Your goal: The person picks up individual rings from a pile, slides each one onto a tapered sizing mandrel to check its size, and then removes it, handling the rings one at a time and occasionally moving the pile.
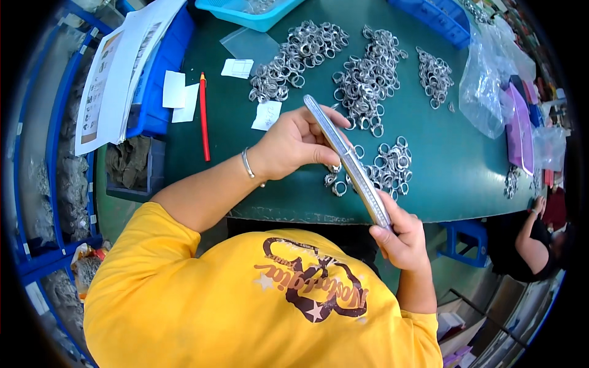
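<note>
A long, tapered metal ring sizing stick (362, 179) slants across my front, its narrow end up and to the left. My right hand (400, 236) grips the thick lower end between thumb and fingers. On the middle of the stick sits a thin silver ring (346, 151). My left hand (299, 142) closes about the stick there, thumb and fingers at the ring; some fingertips are hidden behind the stick. Just beyond the stick, a small group of silver rings (392, 164) lies on the green table (257, 190), with a few more under my left thumb.
Larger ring piles (368, 83) lie farther back, near paper slips (266, 115) and a red pencil (204, 116). A blue bin (162, 92) with paper sheets stands at left, a turquoise basket (261, 19) at the back. Plastic bags (488, 86) lie at right. Another person (531, 245) sits at far right.
</note>
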A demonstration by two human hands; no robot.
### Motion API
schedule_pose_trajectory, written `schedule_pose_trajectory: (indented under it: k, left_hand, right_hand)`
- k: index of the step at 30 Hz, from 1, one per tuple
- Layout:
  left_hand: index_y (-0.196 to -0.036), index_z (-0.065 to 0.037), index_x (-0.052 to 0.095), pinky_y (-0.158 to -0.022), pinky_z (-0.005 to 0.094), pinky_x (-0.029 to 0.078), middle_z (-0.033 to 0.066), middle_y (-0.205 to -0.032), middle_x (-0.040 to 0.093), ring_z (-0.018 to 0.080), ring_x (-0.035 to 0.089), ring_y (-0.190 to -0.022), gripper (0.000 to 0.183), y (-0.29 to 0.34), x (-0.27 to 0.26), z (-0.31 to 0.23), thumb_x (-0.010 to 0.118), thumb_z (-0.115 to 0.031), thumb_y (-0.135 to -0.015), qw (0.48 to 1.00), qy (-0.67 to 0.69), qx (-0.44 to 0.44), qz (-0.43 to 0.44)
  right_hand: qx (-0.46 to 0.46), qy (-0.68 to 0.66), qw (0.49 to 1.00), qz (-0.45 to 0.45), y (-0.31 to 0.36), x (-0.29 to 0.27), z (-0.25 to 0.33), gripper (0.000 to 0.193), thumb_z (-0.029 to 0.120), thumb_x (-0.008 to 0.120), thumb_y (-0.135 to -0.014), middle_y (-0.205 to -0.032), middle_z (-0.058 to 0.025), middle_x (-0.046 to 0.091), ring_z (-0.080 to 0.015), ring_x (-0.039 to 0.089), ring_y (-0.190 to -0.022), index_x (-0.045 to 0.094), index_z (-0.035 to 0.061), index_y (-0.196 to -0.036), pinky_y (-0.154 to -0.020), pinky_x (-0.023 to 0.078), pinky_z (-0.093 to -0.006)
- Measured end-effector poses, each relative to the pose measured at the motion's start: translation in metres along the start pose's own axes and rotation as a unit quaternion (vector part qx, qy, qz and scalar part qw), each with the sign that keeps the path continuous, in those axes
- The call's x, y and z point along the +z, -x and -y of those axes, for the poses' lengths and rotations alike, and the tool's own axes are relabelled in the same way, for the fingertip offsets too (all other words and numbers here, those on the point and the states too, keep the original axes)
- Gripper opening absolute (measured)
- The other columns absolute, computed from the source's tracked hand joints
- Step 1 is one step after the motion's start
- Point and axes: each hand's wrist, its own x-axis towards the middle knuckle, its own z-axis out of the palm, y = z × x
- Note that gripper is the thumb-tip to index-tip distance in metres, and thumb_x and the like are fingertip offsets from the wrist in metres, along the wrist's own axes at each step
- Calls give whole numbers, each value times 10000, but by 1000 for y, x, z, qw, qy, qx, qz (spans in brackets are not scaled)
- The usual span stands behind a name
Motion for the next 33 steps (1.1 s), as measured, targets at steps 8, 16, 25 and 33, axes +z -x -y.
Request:
schedule_pose_trajectory:
  k: [8,16,25,33]
  left_hand:
    - [-1066,-6,559,-847,298,484,101,-944,596,187,597,-915,415,0,2,3,699,48,-680,1000,-23,-9,19]
    - [-995,-7,603,-698,230,478,63,-899,570,117,559,-790,210,-10,5,-11,571,33,-792,999,9,-5,-35]
    - [-912,-25,591,-713,313,486,112,-946,564,258,590,-791,219,-61,-1,-7,663,-6,-706,726,-641,250,-18]
    - [-821,-17,599,-677,318,469,107,-834,574,258,577,-757,109,-48,-4,-17,650,-75,-744,719,-659,208,-76]
  right_hand:
    - [36,-105,994,9,8,1,-5,517,51,600,-819,-787,-15,565,-17,455,-510,408,-7,-1296,-448,357,-175]
    - [108,-267,957,-3,41,-9,-17,530,2,576,-802,-759,-29,554,-24,419,-438,390,-40,-1297,-384,330,-164]
    - [124,-236,947,-179,67,-14,-25,567,150,618,-824,-585,-1,476,-36,393,-392,378,-37,-1303,-358,317,-163]
    - [111,-224,949,-191,74,-17,-33,581,164,613,-828,-589,0,475,-33,393,-400,363,-42,-1311,-362,317,-160]
